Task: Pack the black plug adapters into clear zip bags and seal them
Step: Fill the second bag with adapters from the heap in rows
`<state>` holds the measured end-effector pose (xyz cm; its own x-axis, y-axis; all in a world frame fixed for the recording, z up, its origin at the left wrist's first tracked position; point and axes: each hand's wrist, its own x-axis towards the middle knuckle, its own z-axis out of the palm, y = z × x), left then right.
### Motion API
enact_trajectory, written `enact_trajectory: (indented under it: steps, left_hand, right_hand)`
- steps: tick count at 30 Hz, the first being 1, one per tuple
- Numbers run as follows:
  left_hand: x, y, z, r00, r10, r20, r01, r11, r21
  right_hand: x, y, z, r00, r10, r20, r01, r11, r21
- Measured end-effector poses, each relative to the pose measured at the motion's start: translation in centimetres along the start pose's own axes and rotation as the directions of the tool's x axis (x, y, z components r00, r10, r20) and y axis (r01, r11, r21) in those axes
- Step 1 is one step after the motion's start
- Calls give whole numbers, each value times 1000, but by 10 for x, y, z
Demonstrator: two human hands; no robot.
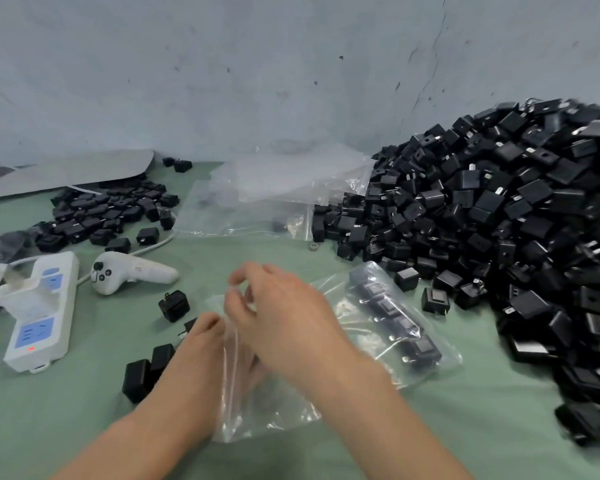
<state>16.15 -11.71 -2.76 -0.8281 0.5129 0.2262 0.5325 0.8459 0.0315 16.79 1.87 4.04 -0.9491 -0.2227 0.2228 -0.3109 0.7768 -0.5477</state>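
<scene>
Pinching crinkled clear zip bag [257, 410] rim, right hand [284, 317] fingers [238, 277]; left hand [198, 344] gripping edge.

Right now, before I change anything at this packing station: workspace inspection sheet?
Surface: green table cover.
Job's things: large heap of black plug adapters at right; smaller heap at left; loose adapters near the left hand; stack of empty zip bags at the back; filled zip bag beside the right forearm; held zip bag, contents unclear.
Clutter: white handheld controller; grey sheet back left; small grey ring.
Grippers: left hand grips the held zip bag's edge; right hand pinches its mouth.
Cables: white power strip, red light on, white charger plugged in; white cable behind the controller.
Surroundings: scuffed blue-grey wall.
</scene>
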Motion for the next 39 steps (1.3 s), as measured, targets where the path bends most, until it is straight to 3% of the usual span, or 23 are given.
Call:
enact_trajectory:
  steps: [4,6,9,12,15,18,21,23,31,37,39]
  left_hand:
    - [-8,-8,-5,998,-54,-19,48,971,-232]
    - [-24,-20,-11,1000,-22,-2,21,965,-261]
    - [-32,-34,-11,988,143,62,-126,967,-223]
    - [-30,-43,1,971,191,143,-162,968,-192]
    - [-15,-42,21,983,119,138,-66,938,-341]
    - [7,-35,30,982,173,82,-120,889,-443]
    - [23,-21,23,972,233,17,-222,941,-255]
    - [32,-9,8,949,315,-10,-310,925,-221]
    - [20,-5,9,951,295,92,-261,927,-271]
    - [48,14,13,960,278,9,-266,927,-263]
    - [59,21,20,971,223,85,-195,946,-260]
  right_hand:
    - [14,58,-27,992,102,-74,-101,995,17]
    - [11,93,-37,963,236,-126,-236,972,18]
    - [4,128,-35,926,363,-109,-366,930,-13]
    - [0,137,-27,930,362,-69,-366,929,-63]
    - [-4,141,-22,934,351,-61,-355,931,-89]
    - [-5,145,-19,937,345,-64,-349,935,-67]
    - [-3,149,-19,935,346,-72,-348,937,-16]
    - [-3,152,-19,936,345,-71,-344,939,19]
    - [-7,166,-27,928,360,-99,-355,933,65]
    - [-11,166,-25,929,356,-99,-350,934,70]
    - [-10,167,-24,930,355,-94,-348,934,77]
